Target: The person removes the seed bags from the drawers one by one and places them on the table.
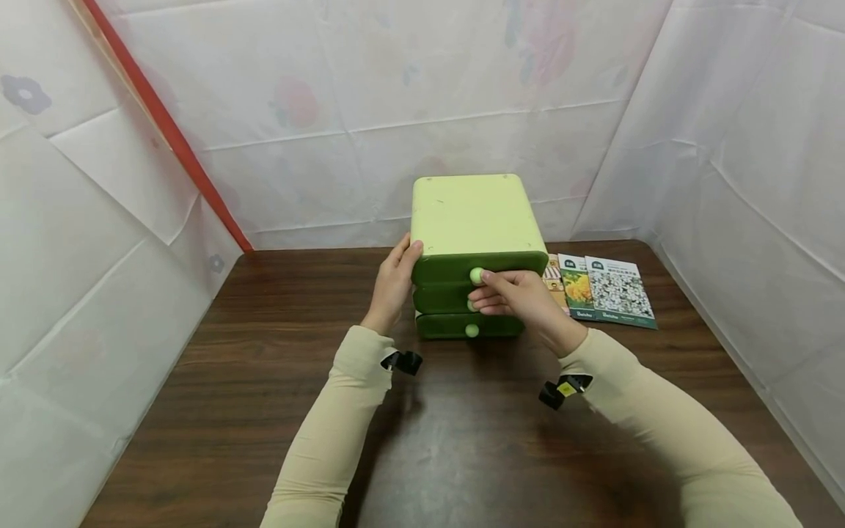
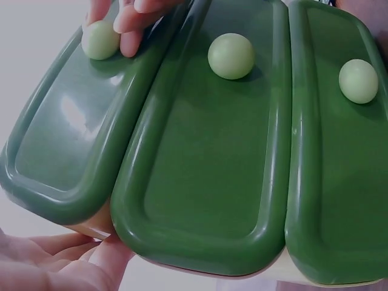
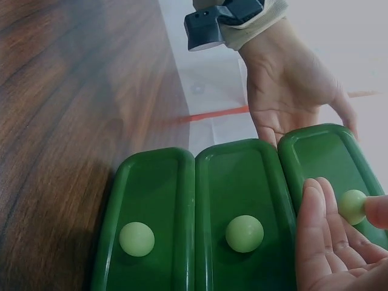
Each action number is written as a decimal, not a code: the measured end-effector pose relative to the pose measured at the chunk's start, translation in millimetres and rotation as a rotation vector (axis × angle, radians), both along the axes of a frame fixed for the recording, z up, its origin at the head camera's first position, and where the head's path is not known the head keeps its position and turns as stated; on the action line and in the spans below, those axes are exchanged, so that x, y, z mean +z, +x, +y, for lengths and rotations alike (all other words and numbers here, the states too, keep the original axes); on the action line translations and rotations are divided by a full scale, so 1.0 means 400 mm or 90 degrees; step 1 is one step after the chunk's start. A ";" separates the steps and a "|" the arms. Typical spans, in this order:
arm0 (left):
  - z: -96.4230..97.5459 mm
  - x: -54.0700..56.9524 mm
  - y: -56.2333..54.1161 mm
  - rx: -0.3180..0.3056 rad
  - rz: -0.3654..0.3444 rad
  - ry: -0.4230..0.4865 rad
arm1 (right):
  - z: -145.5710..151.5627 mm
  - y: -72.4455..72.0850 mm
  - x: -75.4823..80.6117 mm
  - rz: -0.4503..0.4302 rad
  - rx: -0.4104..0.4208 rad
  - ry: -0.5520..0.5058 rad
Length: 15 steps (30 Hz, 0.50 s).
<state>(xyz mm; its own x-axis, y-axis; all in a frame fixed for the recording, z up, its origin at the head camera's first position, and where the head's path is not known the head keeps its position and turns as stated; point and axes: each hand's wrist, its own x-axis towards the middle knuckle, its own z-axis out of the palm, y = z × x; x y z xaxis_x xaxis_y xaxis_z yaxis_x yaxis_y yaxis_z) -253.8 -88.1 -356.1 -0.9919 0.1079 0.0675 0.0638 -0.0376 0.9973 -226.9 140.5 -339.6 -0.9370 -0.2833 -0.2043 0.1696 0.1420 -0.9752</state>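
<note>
A small three-drawer box (image 1: 472, 213) with a pale green casing and dark green drawer fronts stands on the table, all drawers closed as far as I can see. My right hand (image 1: 531, 301) pinches the round light-green knob (image 2: 101, 40) of the top drawer. Against the box's left side, near its upper front corner, my left hand (image 1: 392, 282) rests with its fingers extended; the right wrist view also shows that left hand (image 3: 291, 85) beside the top drawer. The middle drawer's knob (image 3: 244, 234) and the bottom drawer's knob (image 1: 472, 331) are untouched.
Right of the box lie several flat printed packets, among them one with white flowers (image 1: 620, 290) and one with yellow flowers (image 1: 577, 288). Brown wood-look table (image 1: 264, 396) spreads around the box. White printed sheets (image 1: 297, 110) hang behind it and at both sides.
</note>
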 end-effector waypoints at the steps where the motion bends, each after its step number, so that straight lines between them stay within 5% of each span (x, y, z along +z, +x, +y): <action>1: 0.001 0.000 0.000 0.000 0.001 0.000 | 0.000 -0.001 -0.001 -0.001 -0.003 0.001; 15: 0.003 -0.003 0.001 0.011 -0.003 -0.023 | 0.009 0.005 -0.016 0.009 0.014 0.010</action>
